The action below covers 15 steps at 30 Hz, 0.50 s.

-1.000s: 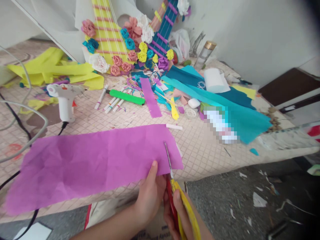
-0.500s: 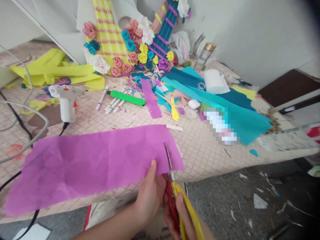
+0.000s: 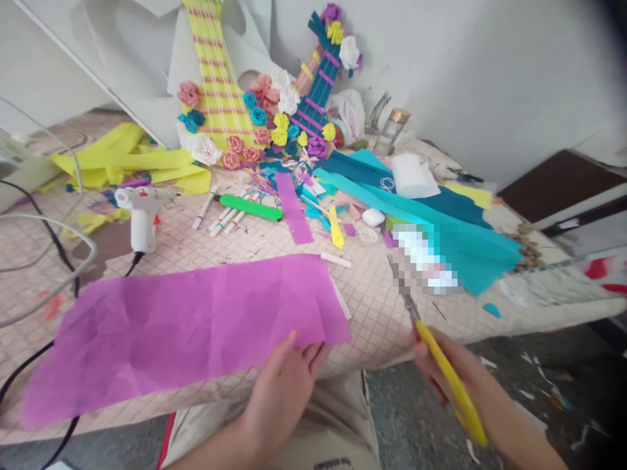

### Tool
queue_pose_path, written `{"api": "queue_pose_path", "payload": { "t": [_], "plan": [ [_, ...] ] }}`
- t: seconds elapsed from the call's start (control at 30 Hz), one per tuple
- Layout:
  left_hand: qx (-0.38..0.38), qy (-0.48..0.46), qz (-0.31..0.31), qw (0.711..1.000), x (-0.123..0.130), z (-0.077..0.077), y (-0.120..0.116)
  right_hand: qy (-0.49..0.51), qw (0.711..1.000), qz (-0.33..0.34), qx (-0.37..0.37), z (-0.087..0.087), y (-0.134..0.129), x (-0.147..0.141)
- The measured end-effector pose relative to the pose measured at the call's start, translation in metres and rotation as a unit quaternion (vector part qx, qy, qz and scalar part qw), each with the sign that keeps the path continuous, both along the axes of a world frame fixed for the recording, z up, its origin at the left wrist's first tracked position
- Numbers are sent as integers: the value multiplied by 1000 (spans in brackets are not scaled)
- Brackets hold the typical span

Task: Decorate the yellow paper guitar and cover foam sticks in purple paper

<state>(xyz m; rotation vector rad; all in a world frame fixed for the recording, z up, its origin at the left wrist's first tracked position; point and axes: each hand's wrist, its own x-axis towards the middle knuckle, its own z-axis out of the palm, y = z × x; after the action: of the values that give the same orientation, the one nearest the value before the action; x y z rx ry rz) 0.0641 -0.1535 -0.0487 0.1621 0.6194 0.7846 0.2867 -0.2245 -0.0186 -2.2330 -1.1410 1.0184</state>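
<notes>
A long sheet of purple crepe paper (image 3: 186, 326) lies across the front of the table, its near edge reaching the table's edge. My left hand (image 3: 287, 375) grips the sheet's near edge towards its right end, thumb on top and fingers beneath. To the right, apart from the paper, my right hand (image 3: 455, 372) holds scissors (image 3: 443, 365) with a yellow handle. Their blades point up and away and look closed. A white marker (image 3: 336, 261) lies just beyond the sheet's right corner.
A white glue gun (image 3: 142, 219) stands at the left with cables beside it. Further back are a green cutter (image 3: 249, 207), several markers, paper scraps, a yellow paper guitar (image 3: 215, 85) with paper flowers, and teal crepe paper (image 3: 470, 248).
My right hand has carried the scissors off the purple paper to the right, and their blades have come together. My left hand keeps its hold on the sheet.
</notes>
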Motion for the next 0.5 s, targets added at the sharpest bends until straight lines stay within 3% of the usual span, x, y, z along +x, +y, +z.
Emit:
{"api": "queue_pose_path", "payload": {
  "t": [0.1,0.2,0.3,0.37,0.5],
  "plan": [
    [31,-8,-95,995,-17,-5,-10,-237,971,14,-26,3,42,22],
    [99,36,-235,966,-40,9,-14,-325,944,45,-34,-2,76,33],
    [237,168,-290,912,-62,35,-1,-353,934,48,-24,-9,91,41],
    [366,304,-278,834,-70,48,18,-369,928,52,11,-12,91,46],
    [549,533,-223,604,-66,51,75,-416,886,70,191,-11,85,36]
  ]
}}
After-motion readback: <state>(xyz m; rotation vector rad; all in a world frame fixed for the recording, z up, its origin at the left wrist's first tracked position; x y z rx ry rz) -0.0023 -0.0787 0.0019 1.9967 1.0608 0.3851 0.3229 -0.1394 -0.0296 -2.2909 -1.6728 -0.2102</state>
